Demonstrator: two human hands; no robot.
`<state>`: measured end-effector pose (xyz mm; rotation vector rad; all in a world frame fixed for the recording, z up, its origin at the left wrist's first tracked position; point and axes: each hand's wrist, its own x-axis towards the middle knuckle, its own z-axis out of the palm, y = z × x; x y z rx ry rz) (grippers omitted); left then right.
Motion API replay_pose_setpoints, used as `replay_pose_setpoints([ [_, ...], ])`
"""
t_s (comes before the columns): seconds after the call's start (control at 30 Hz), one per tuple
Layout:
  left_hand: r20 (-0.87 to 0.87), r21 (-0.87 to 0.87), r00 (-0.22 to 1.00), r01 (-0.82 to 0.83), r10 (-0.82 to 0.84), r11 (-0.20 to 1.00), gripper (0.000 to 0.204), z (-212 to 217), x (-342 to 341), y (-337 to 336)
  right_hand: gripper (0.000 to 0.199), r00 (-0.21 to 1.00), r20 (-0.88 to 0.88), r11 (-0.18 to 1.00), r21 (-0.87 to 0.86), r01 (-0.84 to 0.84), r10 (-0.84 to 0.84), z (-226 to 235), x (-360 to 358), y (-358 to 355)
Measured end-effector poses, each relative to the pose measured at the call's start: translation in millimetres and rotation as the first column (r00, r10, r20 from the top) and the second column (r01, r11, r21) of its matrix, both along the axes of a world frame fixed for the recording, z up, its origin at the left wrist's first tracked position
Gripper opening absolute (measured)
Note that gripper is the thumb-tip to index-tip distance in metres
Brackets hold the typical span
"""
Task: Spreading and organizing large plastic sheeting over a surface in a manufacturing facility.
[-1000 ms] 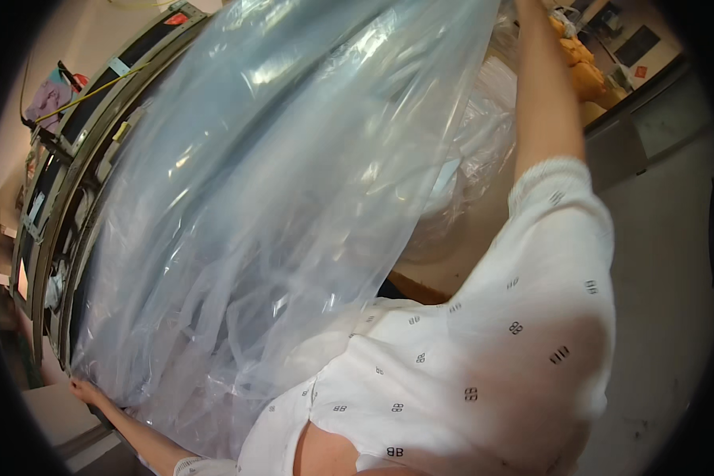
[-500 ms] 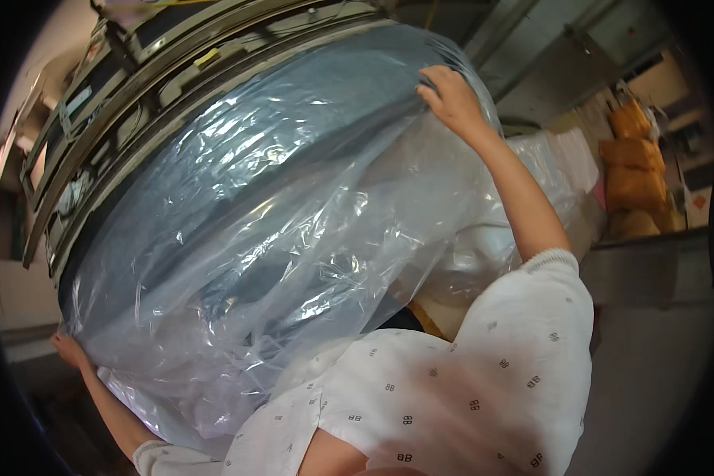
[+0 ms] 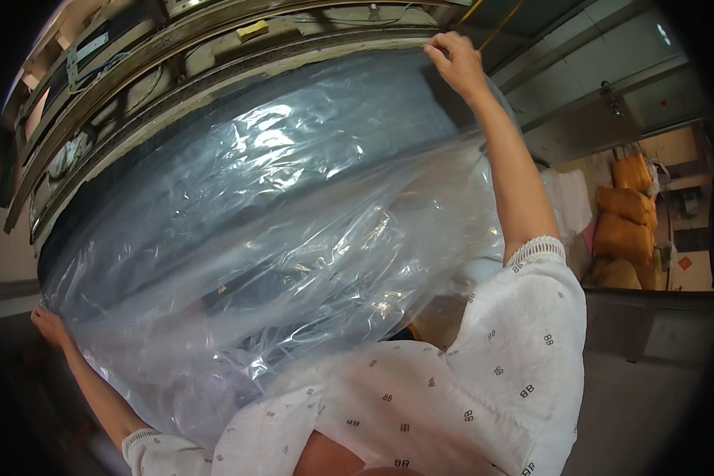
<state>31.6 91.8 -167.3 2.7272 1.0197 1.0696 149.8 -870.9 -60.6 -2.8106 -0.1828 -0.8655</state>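
A large sheet of transparent plastic film (image 3: 293, 262) stretches across the middle, wrinkled and shiny, with a dark surface showing through its far part. My right hand (image 3: 458, 67) pinches the film's far right corner, close to the machine's long edge. Out at the left side, my left hand (image 3: 49, 325) is closed on the film's left edge, its fingers partly hidden. Between my hands the film hangs in long folds, and its near part falls against my white patterned shirt (image 3: 404, 397).
A machine frame of long metal rails (image 3: 159, 47) runs along the far side, with a small yellow block (image 3: 253, 31) on it. Stacked orange bundles (image 3: 625, 230) stand at the right. A grey metal panel (image 3: 611, 119) is at the far right.
My right hand has moved farther away, up to the machine's edge, drawing the film with it. My left hand has shifted slightly left and away from me. The view has turned a little.
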Motion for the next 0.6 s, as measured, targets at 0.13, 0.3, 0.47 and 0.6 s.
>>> replay_pose_setpoints([
  [0.13, 0.385, -0.323, 0.918, 0.229, -0.094, 0.918, 0.031, 31, -65, 94, 0.021, 0.931, -0.342, 0.932, 0.362, 0.003, 0.130, -48, 27, 17],
  [0.3, 0.631, -0.643, 0.775, 0.552, -0.042, 0.530, 0.026, 72, -119, 83, 0.021, 0.954, -0.274, 0.939, 0.343, -0.020, 0.120, -33, 14, 33],
  [0.47, 0.596, -0.721, 0.799, 0.578, -0.083, 0.381, 0.034, 80, -174, 52, 0.018, 0.970, -0.211, 0.949, 0.311, -0.048, 0.118, -36, 18, 40],
  [0.6, 0.519, -0.752, 0.854, 0.482, -0.048, 0.450, 0.039, 82, -205, 46, 0.016, 0.947, -0.097, 0.897, 0.362, -0.253, 0.307, -48, 41, 36],
])
